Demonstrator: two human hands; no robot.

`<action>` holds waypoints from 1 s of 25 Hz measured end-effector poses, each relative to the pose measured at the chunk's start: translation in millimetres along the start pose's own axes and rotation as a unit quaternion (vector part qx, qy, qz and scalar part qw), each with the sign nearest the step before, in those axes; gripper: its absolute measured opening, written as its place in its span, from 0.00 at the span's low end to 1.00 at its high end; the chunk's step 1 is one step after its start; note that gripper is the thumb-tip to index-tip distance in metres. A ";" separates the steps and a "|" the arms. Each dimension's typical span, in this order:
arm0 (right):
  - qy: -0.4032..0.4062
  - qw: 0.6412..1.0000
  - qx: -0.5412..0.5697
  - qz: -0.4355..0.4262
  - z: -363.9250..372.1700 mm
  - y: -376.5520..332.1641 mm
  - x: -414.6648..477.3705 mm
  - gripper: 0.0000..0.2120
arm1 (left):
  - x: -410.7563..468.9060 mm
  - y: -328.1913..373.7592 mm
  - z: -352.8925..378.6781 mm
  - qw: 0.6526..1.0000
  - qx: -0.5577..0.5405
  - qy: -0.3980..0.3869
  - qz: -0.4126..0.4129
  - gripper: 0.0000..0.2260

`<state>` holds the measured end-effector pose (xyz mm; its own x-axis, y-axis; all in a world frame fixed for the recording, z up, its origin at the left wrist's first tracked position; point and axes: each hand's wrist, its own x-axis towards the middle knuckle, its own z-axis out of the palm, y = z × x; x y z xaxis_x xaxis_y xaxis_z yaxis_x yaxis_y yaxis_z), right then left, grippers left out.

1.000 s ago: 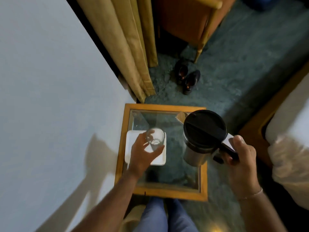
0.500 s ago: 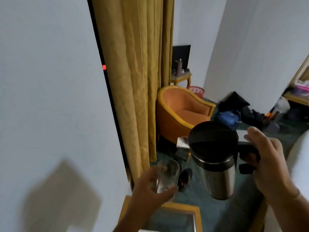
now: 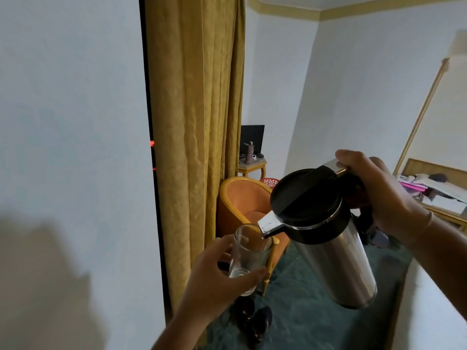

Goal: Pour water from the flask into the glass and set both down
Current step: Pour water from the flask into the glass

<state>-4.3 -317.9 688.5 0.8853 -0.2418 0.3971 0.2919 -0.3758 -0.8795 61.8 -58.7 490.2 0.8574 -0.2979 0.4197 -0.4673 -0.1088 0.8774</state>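
A steel flask (image 3: 336,263) with a black lid hangs in the air at the right, tilted to the left. My right hand (image 3: 379,193) grips its handle, thumb on the lid lever. The flask's silver spout rests over the rim of a clear glass (image 3: 249,256). My left hand (image 3: 214,281) holds that glass upright from below and behind. A little water seems to lie in the bottom of the glass; no stream is clearly visible.
A white wall fills the left, with a gold curtain (image 3: 194,122) beside it. Behind the glass stands an orange armchair (image 3: 242,203). A pair of dark shoes (image 3: 252,319) lies on the green carpet below. A cluttered shelf (image 3: 434,190) is at the right.
Both hands lifted the glass and the flask off the small table. The view swung up from the table to the room. The flask tipped left until its spout met the glass rim.
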 end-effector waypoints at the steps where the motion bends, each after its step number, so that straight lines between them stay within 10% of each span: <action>1: -0.004 1.000 -0.024 -0.016 0.9 -5.9 4.2 0.26 | 2.4 2.5 0.4 1.000 -0.004 0.002 0.005 0.31; 25: -0.076 0.837 -0.442 -0.313 33.5 -118.2 49.3 0.23 | 30.2 32.1 1.7 0.997 -0.017 0.006 0.070 0.20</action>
<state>17.0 -255.5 803.3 0.7140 0.3425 0.6106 0.3950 -0.9172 0.0526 72.3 -72.7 530.7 0.7873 -0.2971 0.5403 -0.5745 -0.0352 0.8177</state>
